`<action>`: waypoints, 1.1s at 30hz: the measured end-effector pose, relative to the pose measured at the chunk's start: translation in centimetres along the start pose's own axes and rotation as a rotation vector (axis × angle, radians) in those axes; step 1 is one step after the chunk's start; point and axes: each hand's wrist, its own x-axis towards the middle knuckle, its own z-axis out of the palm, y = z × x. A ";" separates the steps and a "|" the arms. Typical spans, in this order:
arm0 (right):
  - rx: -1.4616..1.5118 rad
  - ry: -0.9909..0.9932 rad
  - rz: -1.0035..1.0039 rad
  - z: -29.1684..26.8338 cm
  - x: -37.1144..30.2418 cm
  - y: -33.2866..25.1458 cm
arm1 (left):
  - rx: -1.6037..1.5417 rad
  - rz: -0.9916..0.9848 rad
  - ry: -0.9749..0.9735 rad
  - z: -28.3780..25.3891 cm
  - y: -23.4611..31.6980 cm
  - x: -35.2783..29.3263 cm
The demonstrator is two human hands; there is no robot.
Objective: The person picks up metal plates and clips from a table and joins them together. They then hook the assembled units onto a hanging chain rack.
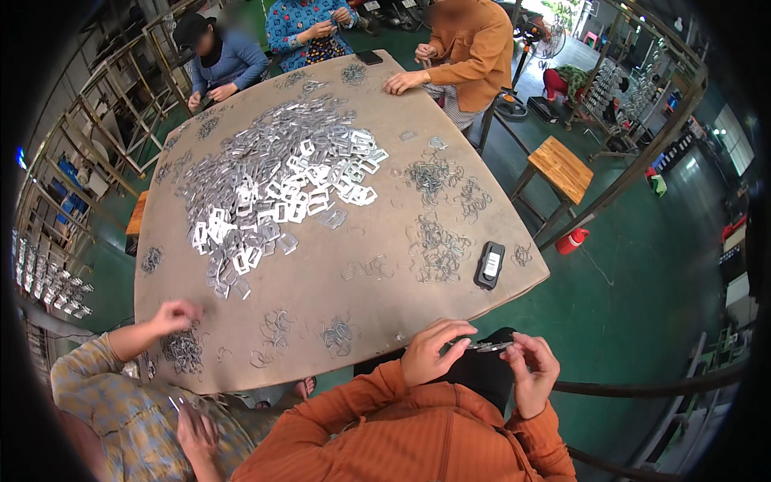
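Note:
Past the near edge of the table, above my lap, a thin metal plate [490, 347] shows nearly edge-on between my two hands. My left hand [434, 353] is closed at its left end, with thumb and fingers curved around. At the other end, my right hand [533, 371] pinches it between thumb and fingers. Whether a wire ring is on the plate is too small to tell. On the table [313, 289], the nearest things to my hands are a small heap of bent wire rings [338, 336] and a black case with a white label [489, 265].
A big pile of flat metal frames [297, 181] covers the table's middle. More wire rings [438, 249] lie to the right. At my left a co-worker's hand [177, 316] hovers over rings; other people work across the table. A wooden stool [560, 169] stands beyond the right edge.

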 end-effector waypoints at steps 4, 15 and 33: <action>0.004 0.100 -0.017 0.1 -0.2 -0.5 | -0.015 0.025 -0.040 -1.0 0.0 1.4; -0.042 0.312 -0.032 -0.6 -0.5 -1.3 | -0.114 0.023 -0.135 -1.9 -0.5 3.5; -0.092 0.408 -0.082 -2.4 0.7 -0.7 | -0.123 -0.012 -0.157 -2.6 -1.3 2.8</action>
